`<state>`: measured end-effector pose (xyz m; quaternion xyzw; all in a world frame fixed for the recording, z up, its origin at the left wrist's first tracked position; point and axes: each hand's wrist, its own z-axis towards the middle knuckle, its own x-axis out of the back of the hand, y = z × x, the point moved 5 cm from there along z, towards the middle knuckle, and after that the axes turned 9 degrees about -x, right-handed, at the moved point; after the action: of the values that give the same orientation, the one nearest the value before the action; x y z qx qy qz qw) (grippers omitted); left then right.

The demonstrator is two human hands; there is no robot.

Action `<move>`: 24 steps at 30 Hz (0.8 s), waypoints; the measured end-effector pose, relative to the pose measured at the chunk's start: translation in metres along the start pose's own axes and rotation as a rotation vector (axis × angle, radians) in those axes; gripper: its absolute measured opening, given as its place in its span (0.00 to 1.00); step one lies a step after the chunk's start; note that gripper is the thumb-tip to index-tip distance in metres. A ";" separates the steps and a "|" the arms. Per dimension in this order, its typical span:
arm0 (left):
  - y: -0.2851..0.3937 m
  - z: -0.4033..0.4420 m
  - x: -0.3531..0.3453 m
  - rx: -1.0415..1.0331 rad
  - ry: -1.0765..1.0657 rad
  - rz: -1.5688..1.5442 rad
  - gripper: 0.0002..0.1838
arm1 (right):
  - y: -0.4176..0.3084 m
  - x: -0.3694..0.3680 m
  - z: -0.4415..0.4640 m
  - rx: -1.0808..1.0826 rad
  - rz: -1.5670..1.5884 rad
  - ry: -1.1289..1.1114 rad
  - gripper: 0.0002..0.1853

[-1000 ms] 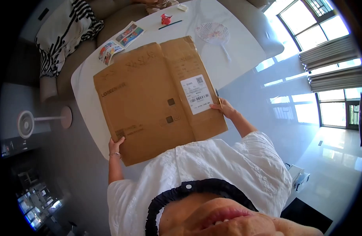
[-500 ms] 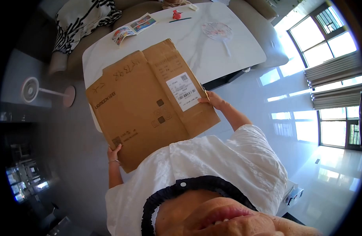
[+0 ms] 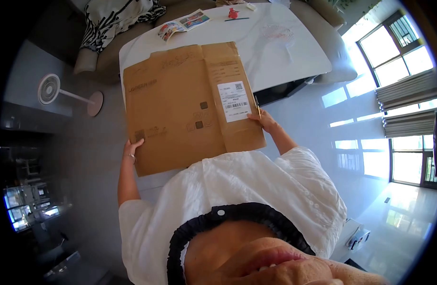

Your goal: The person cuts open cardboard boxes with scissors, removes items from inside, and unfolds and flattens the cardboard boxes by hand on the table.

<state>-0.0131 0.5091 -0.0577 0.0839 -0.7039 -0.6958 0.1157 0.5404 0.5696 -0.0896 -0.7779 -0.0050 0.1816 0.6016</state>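
A large flat piece of brown cardboard (image 3: 175, 109) spans the space in front of my chest and covers part of the white table. Its left edge is gripped by my left hand (image 3: 133, 146), thumb on top and the other fingers hidden beneath. At the right edge my right hand (image 3: 263, 119) holds the cardboard, and a thin, dark, pointed item (image 3: 257, 105) sticks out by its fingers; what it is I cannot make out. A white shipping label (image 3: 234, 101) with a barcode lies on the cardboard's right part, close to my right hand.
On the white marble table (image 3: 304, 52) are an open magazine (image 3: 185, 23), a small red object (image 3: 233, 13), a dark stick (image 3: 237, 19) and a transparent fan (image 3: 278, 33). A sofa (image 3: 339, 64) surrounds its far side. A white standing fan (image 3: 49, 89) is at the left.
Both hands have kept hold of the cardboard, which tilted and then turned back to lie straighter in view. The table and room have shifted in view as the head moved.
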 end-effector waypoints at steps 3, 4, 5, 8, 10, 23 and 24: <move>-0.054 0.042 -0.052 0.013 -0.008 0.008 0.29 | 0.043 0.064 0.040 -0.024 0.038 0.027 0.18; -0.063 0.054 -0.084 0.027 -0.044 0.043 0.30 | 0.053 0.096 0.051 -0.033 0.037 0.011 0.18; -0.067 0.057 -0.112 0.049 -0.058 0.073 0.30 | 0.055 0.130 0.063 -0.054 0.063 0.012 0.18; -0.081 0.114 -0.204 0.180 -0.070 0.115 0.31 | 0.039 0.225 0.124 -0.168 0.082 -0.010 0.19; -0.088 0.172 -0.235 0.181 -0.009 0.122 0.31 | 0.034 0.258 0.183 -0.078 0.087 -0.001 0.20; -0.059 0.357 -0.442 -0.846 0.232 1.186 0.31 | 0.031 0.151 0.379 -0.146 0.036 0.044 0.19; -0.073 0.369 -0.475 -0.831 0.169 1.297 0.33 | 0.030 0.173 0.389 -0.139 0.010 0.034 0.19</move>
<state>0.3364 0.9949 -0.1545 -0.3425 -0.2823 -0.6870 0.5753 0.5835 0.9637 -0.2473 -0.8206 -0.0035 0.1707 0.5454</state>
